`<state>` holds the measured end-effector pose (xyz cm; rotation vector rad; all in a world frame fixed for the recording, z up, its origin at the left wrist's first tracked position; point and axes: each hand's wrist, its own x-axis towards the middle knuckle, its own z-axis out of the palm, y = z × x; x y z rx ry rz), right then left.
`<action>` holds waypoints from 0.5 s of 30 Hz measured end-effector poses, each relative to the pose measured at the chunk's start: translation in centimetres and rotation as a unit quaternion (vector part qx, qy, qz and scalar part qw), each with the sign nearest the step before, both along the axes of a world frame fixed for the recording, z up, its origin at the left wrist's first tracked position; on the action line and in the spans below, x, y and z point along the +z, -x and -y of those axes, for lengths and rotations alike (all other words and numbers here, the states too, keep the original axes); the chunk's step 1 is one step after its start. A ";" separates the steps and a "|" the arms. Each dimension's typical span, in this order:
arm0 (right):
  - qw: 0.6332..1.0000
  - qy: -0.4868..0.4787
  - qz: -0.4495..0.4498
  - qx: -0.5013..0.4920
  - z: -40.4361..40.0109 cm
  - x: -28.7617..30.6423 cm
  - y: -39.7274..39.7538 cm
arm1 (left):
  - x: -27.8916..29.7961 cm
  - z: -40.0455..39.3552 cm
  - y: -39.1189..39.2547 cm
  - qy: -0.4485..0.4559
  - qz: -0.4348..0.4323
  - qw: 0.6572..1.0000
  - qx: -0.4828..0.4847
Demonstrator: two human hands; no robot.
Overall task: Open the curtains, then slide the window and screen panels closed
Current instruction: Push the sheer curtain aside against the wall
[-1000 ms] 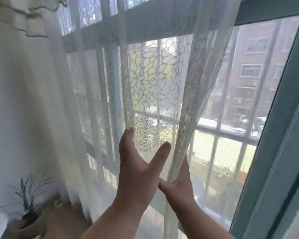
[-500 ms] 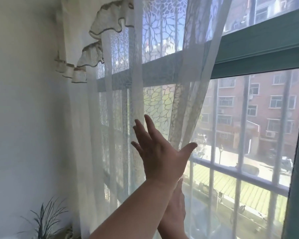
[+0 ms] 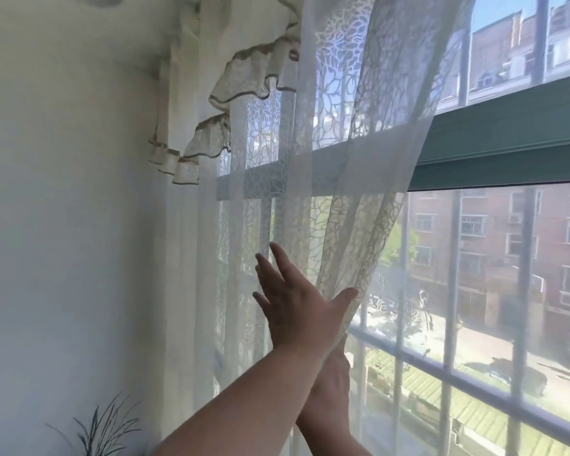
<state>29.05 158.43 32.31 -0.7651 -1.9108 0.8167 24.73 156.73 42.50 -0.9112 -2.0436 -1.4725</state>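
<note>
A sheer white lace curtain point(image 3: 352, 192) hangs over the left part of the window, its free edge running diagonally down to my hands. My left hand point(image 3: 297, 301) lies flat against the curtain, fingers spread and thumb hooked at the curtain's edge. Just below it, my right hand point(image 3: 333, 390) sits at the same edge, its fingers hidden behind my left wrist and the fabric. The green window frame point(image 3: 507, 143) crosses horizontally at the upper right. The glass to the right of the curtain is uncovered.
A ruffled valance point(image 3: 244, 77) hangs at the top left. The white wall point(image 3: 63, 225) stands close on the left, with a spiky potted plant point(image 3: 102, 429) at the bottom. White security bars point(image 3: 454, 291) run outside the window; brick buildings and a street lie beyond.
Both hands have risen and pushed the curtain's edge leftward, uncovering more glass on the right. My view has tilted upward, showing the valance and the frame's crossbar.
</note>
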 end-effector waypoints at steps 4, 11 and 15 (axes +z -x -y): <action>1.000 -0.013 -0.003 -0.017 -1.8 0.2 4.3 | 0.4 -1.6 3.3 -0.020 -0.010 0.999 0.044; 0.999 -0.028 -0.014 -0.030 -4.0 1.6 12.9 | 0.7 -4.6 12.6 -0.009 -0.011 0.999 0.040; 0.999 -0.021 -0.007 -0.042 -6.1 2.5 18.3 | 1.9 -6.4 17.9 -0.016 -0.006 0.999 0.030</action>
